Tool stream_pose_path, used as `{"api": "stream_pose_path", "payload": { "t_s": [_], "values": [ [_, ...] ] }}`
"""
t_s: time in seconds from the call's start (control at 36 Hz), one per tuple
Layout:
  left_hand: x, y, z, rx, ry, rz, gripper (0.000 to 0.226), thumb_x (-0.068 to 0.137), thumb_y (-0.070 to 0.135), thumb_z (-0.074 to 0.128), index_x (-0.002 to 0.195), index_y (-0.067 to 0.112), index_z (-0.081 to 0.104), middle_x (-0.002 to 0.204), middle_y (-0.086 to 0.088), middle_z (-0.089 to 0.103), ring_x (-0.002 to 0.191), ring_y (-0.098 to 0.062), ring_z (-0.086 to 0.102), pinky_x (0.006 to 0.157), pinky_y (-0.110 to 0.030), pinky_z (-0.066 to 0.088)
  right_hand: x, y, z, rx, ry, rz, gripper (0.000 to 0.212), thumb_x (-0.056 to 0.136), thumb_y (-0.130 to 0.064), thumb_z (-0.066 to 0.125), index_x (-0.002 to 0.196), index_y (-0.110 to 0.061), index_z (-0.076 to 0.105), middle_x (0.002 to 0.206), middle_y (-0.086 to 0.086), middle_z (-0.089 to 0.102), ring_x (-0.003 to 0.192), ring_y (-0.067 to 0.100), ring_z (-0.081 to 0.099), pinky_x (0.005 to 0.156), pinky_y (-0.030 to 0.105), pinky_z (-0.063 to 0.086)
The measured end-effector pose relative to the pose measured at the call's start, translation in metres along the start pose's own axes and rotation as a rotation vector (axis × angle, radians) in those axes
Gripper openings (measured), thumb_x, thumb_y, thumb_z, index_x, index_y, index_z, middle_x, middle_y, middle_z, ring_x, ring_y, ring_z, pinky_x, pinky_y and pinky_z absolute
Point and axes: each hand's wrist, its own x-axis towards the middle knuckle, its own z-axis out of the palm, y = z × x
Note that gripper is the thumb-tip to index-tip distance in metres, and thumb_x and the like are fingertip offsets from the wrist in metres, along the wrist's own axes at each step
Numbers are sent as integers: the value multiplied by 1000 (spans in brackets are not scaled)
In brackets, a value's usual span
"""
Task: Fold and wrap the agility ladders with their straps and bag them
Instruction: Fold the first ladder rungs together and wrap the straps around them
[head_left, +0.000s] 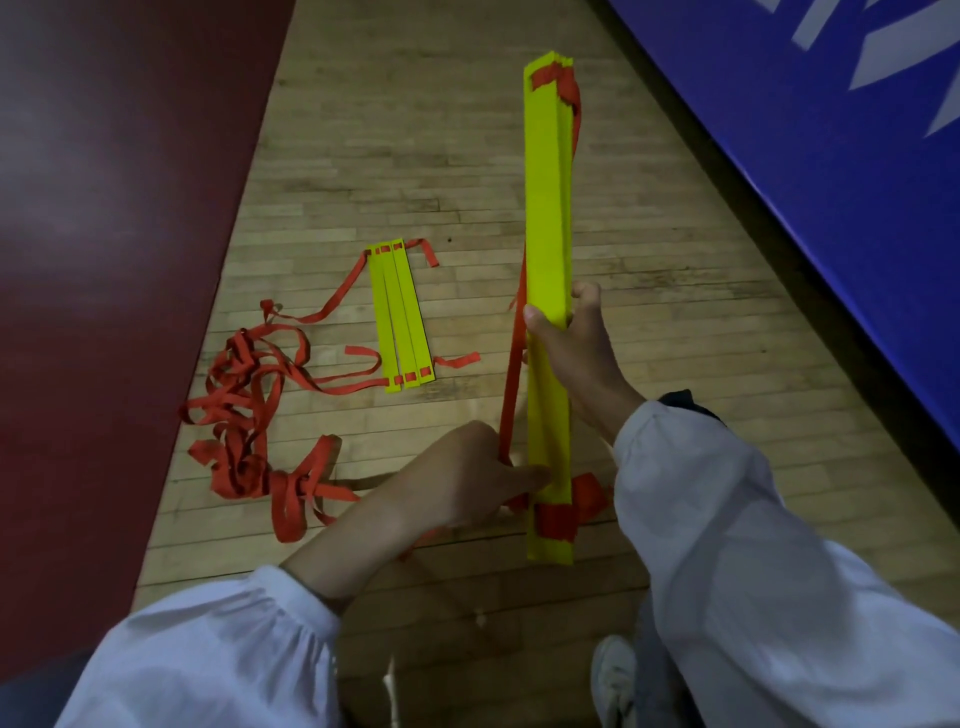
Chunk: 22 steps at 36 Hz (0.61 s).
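Observation:
A stacked bundle of yellow ladder rungs (549, 218) is held lengthwise above the wooden floor, red strap loops at both ends. My right hand (574, 343) grips the bundle around its middle. My left hand (467, 480) pinches a red strap (511, 374) beside the bundle's near end, its fingertips touching the yellow rungs. The strap runs taut from my left hand up along the bundle's left side. A second ladder lies on the floor: several yellow rungs (400, 312) side by side, with a tangled heap of red strap (244, 415) to their left.
A dark red mat (104, 234) covers the floor on the left. A blue padded panel (831, 156) with white marks rises on the right. My white shoe (613, 680) shows at the bottom, near the wooden floor (415, 130) between mat and panel.

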Motion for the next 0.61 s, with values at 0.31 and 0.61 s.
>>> {"api": "stream_pose_path", "payload": {
  "t_s": [0.31,0.61],
  "values": [
    [-4,2,-2,33,18,12,43,92,43,57,62,14,53,47,1,47,34,-7,42,47,-22,34,-5,0,3,18,-166,-30,65,97,-11,55,152,-22,23,126,5,56,96,7,62,71,19,53],
    [4,0,4,28,86,-74,54,85,59,57,60,11,59,50,0,54,44,-13,49,58,-28,43,-17,-7,22,-38,82,-153,60,99,-40,33,154,-29,14,121,10,46,100,13,52,90,40,45]
  ]
}}
